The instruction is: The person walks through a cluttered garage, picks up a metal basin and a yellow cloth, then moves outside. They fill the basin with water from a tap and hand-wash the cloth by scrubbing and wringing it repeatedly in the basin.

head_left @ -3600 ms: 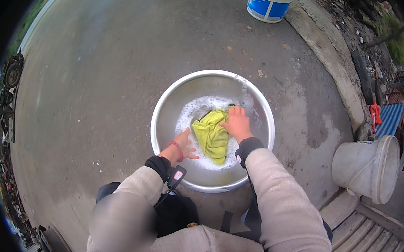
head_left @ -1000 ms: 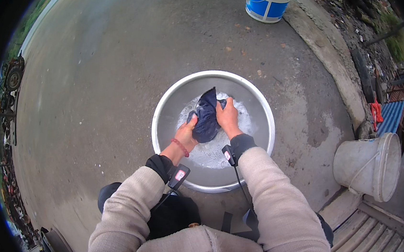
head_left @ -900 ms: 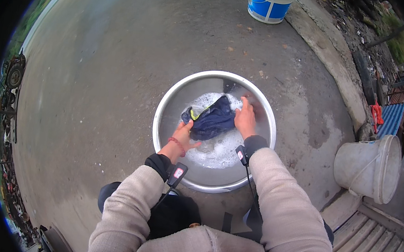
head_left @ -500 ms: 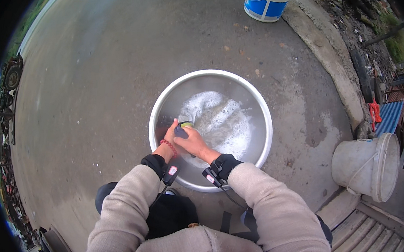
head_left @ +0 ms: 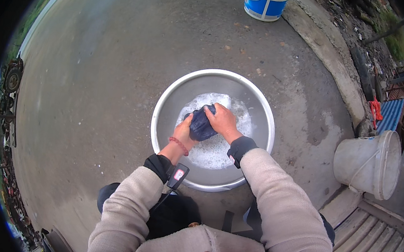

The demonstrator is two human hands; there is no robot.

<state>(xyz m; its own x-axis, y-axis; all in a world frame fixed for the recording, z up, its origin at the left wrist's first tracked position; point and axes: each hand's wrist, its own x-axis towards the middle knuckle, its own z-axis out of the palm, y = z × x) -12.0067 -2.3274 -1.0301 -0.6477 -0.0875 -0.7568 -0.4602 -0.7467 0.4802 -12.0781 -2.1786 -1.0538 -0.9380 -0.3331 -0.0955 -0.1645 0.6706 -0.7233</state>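
Observation:
A wet dark navy cloth [head_left: 201,127] is stretched between my two hands above soapy water. My left hand [head_left: 182,134], with a red bead bracelet at the wrist, grips its left side. On the upper right edge, my right hand [head_left: 222,120] has it pinched between thumb and fingers. What kind of cloth piece it is I cannot tell. Below lies white foamy water [head_left: 206,157], inside a wide metal basin [head_left: 166,96] on the ground in front of me.
A white and blue bucket [head_left: 265,7] stands at the far end. To my right, a dirty white bucket [head_left: 360,161] lies tilted beside ridged slats [head_left: 369,246]. Along the right runs a concrete edge [head_left: 326,53] with rubble beyond it.
My hands have moved up and right over the basin and farther apart. The bunched dark cloth is now spread out between them. A small yellow-green thing seen at my fingers no longer shows.

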